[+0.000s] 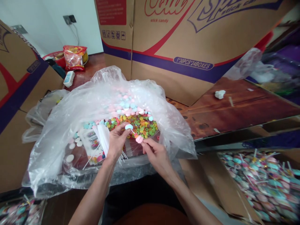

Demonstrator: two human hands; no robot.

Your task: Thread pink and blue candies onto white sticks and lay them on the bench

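Observation:
A big clear plastic bag (pixel 70 103) lies open before me, holding pink, blue and white candy discs (pixel 124 104) and small multicoloured candy rings (pixel 142 123). My left hand (pixel 117 140) is closed round a bundle of white sticks (pixel 103 137) and pinches a pale blue candy disc (pixel 128 127) between thumb and fingertips. Just beside it, my right hand (pixel 156 153) pinches a pink candy disc (pixel 139 139) on a thin stick. A printed packet (pixel 92 145) lies in the bag under my left hand.
Large "stick candy" cartons (pixel 187 40) stand behind and to the left (pixel 16 87). A box of wrapped lollipops (pixel 260 178) sits at lower right, more lollipops at lower left (pixel 18 211). A red snack bag (pixel 74 57) lies on the wooden floor (pixel 234 109) at the back.

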